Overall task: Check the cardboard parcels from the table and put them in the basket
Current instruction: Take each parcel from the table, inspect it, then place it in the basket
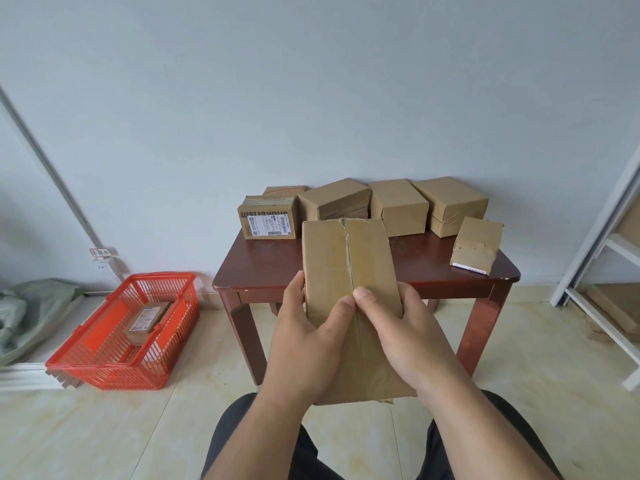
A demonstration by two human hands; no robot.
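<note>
In front of the dark wooden surface (pixel 349 275), above the lap, holding up a long cardboard parcel (pixel 349 271) with both hands, taped seam facing the camera. Gripping its left edge with the left hand (pixel 304 337), fingers wrapped behind and thumb pressing on the front near the seam. Gripping its right edge with the right hand (pixel 401 334), thumb lying across the tape just beside the other thumb.

On the surface behind, sitting in a loose row: a labelled box (pixel 268 218) at the left with a printed sticker on its near side, a flat box (pixel 282 190) just behind it, then three plain boxes side by side, the first (pixel 334 199) tilted, the second (pixel 398 206) and the third (pixel 450 204) touching or nearly so. Lying apart near the right front corner, a small box (pixel 478 244) with torn tape.

On the tiled floor to the left, well apart from the surface, standing an orange basket (pixel 104 365) with one labelled parcel (pixel 147 322) already inside. Showing at the right edge, part of a white shelf frame (pixel 595 258).
</note>
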